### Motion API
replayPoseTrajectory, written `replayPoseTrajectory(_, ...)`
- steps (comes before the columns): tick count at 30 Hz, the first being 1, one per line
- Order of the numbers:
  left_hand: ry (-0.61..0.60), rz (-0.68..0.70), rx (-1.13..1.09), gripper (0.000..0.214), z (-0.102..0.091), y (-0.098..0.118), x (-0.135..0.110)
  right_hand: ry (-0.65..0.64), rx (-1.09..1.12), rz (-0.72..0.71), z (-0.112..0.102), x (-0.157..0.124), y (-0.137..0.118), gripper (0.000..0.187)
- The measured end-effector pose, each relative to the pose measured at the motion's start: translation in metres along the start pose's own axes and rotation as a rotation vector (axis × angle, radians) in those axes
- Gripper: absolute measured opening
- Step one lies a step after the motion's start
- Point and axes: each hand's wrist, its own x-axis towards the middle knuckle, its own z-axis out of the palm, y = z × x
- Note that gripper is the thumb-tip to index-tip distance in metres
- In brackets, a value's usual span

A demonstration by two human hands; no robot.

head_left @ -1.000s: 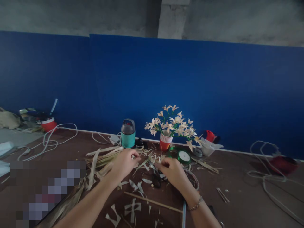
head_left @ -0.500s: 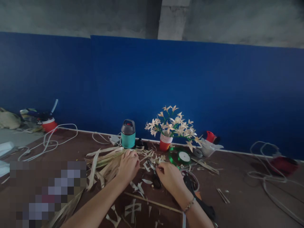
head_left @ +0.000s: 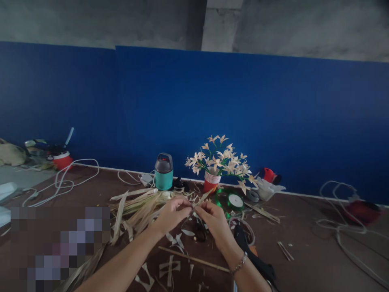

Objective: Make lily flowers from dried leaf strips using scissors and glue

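My left hand [head_left: 174, 212] and my right hand [head_left: 212, 218] meet in front of me, fingertips nearly touching. Between them they pinch a pale dried husk strip [head_left: 207, 196], whose end points up and to the right. Both hands are closed, and the fingers partly cover the strip. A heap of long dried husks [head_left: 142, 209] lies beside my left hand. Under and around the hands are cut husk scraps [head_left: 178, 240]. Just behind them stands a red paper cup [head_left: 210, 181] holding cream-coloured handmade flowers [head_left: 226, 159] on green stems.
A teal bottle with a grey lid [head_left: 164, 174] stands by the blue wall panel [head_left: 170, 101]. Right of my hands lie a green ribbon spool [head_left: 231, 199] and a black glue gun [head_left: 255, 257]. A thin stick [head_left: 194, 259] lies in front. White cables [head_left: 65, 178] loop on both sides.
My left hand has come off the husk heap and moved right. My right hand has turned towards it, and both now pinch a husk strip.
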Motion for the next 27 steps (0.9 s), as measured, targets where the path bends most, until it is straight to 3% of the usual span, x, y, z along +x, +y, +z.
replayPoseTrajectory(7,0.082,0.144,0.045,0.008,-0.0002,0.0012,0.0001,-0.055,-0.178,-0.018,0.0010,-0.0002,0.0013,0.018)
replayPoseTrajectory(21,0.012,0.087,0.019,0.010,-0.0009,-0.0015,0.0024,-0.001,-0.303,-0.093,0.0016,-0.0050,-0.0051,0.019)
replayPoseTrajectory(27,0.081,0.184,0.122,0.014,0.0006,0.0035,-0.0005,-0.002,-0.311,-0.129,0.0010,-0.0058,-0.0065,0.018)
